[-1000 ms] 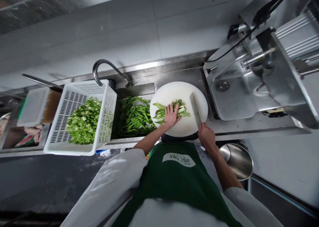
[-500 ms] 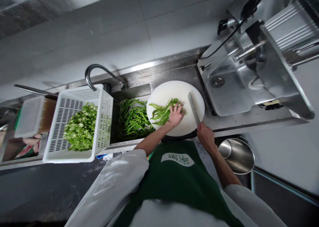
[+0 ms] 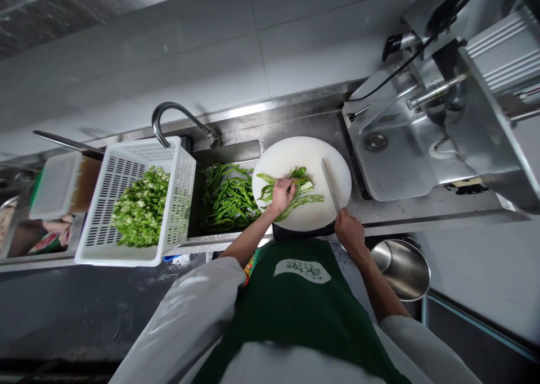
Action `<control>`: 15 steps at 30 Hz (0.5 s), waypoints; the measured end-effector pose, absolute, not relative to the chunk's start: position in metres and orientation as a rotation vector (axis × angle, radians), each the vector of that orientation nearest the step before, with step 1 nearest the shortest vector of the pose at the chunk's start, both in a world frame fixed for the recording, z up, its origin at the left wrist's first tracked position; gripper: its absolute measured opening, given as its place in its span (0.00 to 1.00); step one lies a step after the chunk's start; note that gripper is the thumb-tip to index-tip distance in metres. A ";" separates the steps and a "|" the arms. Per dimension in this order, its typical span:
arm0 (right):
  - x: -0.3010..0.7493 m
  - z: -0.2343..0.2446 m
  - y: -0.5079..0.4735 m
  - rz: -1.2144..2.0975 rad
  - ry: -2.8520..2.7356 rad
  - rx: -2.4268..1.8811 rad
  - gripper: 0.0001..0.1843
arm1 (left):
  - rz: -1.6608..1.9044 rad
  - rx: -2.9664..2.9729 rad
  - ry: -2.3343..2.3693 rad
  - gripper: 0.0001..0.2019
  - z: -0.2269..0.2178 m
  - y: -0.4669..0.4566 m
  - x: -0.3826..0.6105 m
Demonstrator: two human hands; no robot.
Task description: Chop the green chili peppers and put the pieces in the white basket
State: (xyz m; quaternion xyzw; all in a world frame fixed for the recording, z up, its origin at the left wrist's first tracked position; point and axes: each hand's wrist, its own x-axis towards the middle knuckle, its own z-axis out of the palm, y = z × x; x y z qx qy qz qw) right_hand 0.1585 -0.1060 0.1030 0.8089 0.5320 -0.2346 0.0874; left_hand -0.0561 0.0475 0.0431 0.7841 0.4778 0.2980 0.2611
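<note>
On the round white cutting board [image 3: 301, 149], my left hand [image 3: 283, 194] is closed on part of a bunch of long green peppers [image 3: 310, 199], its fingers curled. Some peppers stick out to the left of the hand; others lie to its right, toward the blade. My right hand [image 3: 349, 227] grips a kitchen knife [image 3: 331, 184] by its handle, which the fingers hide. The blade points away from me over the right side of the board, apart from the peppers.
Left of the board, a sink basin holds more green peppers [image 3: 230, 198]. A white plastic basket [image 3: 179, 204] of chopped peppers [image 3: 141, 207] stands beyond it, under a curved faucet [image 3: 181, 107]. A metal slicing machine [image 3: 396, 153] is at right, with a steel pot [image 3: 407, 269] below.
My left hand has gone from spread fingers over the peppers to a curled grip, moving slightly left. The peppers lie more spread out to the right. The knife stays in my right hand.
</note>
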 end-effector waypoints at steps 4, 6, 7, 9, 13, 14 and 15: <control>0.153 0.103 -0.107 -0.709 1.580 2.395 0.19 | 1.097 1.903 1.340 0.11 0.068 0.067 -0.056; 0.151 0.103 -0.107 -0.718 1.592 2.392 0.19 | 1.251 1.816 1.347 0.10 0.084 0.084 -0.059; 0.150 0.102 -0.107 -0.729 1.604 2.391 0.18 | 1.321 1.803 1.358 0.10 0.091 0.092 -0.061; 0.150 0.101 -0.107 -0.761 1.627 2.389 0.18 | 1.416 1.862 1.375 0.09 0.096 0.099 -0.065; 0.153 0.097 -0.106 -0.818 1.627 2.393 0.19 | 1.121 2.254 1.236 0.09 0.072 0.078 -0.069; 0.154 0.097 -0.105 -0.829 1.620 2.396 0.19 | 0.979 2.330 1.187 0.10 0.062 0.068 -0.068; 0.155 0.097 -0.105 -0.837 1.613 2.400 0.19 | 0.858 2.377 1.159 0.11 0.051 0.057 -0.068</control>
